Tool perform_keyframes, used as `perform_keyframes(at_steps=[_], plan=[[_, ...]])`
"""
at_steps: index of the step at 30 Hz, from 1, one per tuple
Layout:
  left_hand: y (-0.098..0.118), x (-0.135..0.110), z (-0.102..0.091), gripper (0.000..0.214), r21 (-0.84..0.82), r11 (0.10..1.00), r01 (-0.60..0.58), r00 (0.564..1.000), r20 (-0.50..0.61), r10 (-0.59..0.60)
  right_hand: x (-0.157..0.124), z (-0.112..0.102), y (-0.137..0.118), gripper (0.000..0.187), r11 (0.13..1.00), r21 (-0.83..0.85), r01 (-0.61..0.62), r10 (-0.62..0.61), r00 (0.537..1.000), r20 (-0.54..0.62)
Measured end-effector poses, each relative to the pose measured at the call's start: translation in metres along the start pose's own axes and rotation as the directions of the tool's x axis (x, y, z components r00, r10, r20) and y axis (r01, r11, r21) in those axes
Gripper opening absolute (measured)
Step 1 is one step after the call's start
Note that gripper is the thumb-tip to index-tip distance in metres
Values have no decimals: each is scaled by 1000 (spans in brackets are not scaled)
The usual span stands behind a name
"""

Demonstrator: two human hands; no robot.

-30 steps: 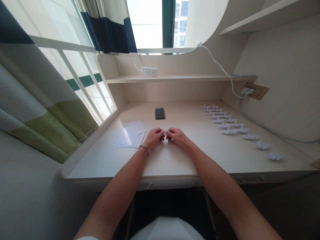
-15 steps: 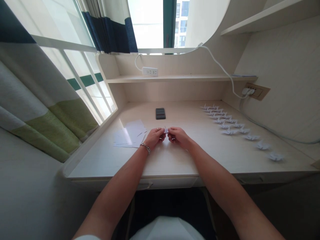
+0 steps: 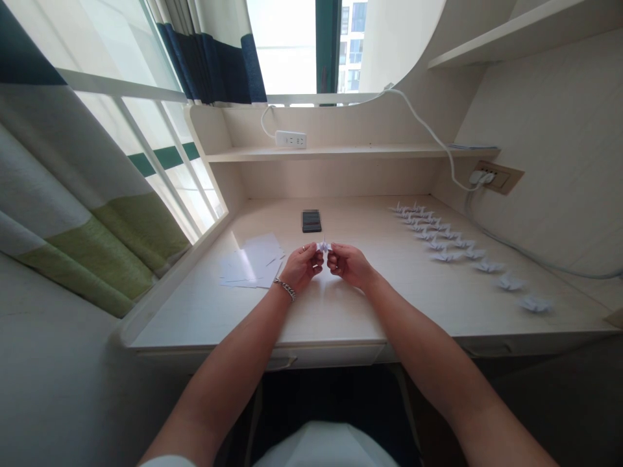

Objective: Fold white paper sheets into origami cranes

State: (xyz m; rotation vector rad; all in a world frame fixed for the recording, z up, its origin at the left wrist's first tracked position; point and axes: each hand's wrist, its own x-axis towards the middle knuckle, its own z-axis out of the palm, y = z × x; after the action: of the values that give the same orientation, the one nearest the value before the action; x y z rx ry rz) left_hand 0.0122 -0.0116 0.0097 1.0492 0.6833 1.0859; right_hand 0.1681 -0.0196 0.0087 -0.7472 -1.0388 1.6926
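Note:
A small white paper crane (image 3: 324, 246) is held between my two hands, above the middle of the desk. My left hand (image 3: 304, 264), with a ring and a chain bracelet at the wrist, pinches one side of it between thumb and fingers. On the other side my right hand (image 3: 346, 263) pinches it the same way, its other fingers curled. A thin point of the crane sticks up between the hands. Left of my left hand lie loose sheets of white paper (image 3: 248, 259). Beyond the hands sits a dark rectangular object (image 3: 311, 221) whose kind I cannot make out.
Several folded paper cranes (image 3: 445, 257) stand in rows along the right of the pale desk (image 3: 389, 318). A power strip (image 3: 291, 139) rests on the back shelf. Its white cable (image 3: 428, 128) runs to a wall socket (image 3: 501, 178). A curtain (image 3: 97, 194) hangs at the left.
My hands have risen slightly with the paper crane. More of the crane shows between the fingertips now. The sheets and the rows of cranes stay as they were.

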Motion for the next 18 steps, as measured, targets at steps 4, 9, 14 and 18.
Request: perform_keyframes(at_steps=[4, 9, 14, 18], plan=[[0, 0, 0, 39, -8, 1000, 5, 1000, -8, -5, 0, 0, 0, 30, 1000, 3, 3, -3, 1000, 1], [1, 0, -2, 33, 39, 997, 63, 998, -14, -62, -1, -2, 0, 26, 1000, -31, -5, 5, 1000, -5], [-1, 0, -2, 35, 102, 992, 73, 997, -34, -70, -1, -3, 2, 25, 996, -82, -36, 34, 999, -26], [-4, 2, -3, 36, 143, 989, 47, 998, -45, -41, -1, -4, 2, 27, 992, -116, -52, 46, 998, -50]])
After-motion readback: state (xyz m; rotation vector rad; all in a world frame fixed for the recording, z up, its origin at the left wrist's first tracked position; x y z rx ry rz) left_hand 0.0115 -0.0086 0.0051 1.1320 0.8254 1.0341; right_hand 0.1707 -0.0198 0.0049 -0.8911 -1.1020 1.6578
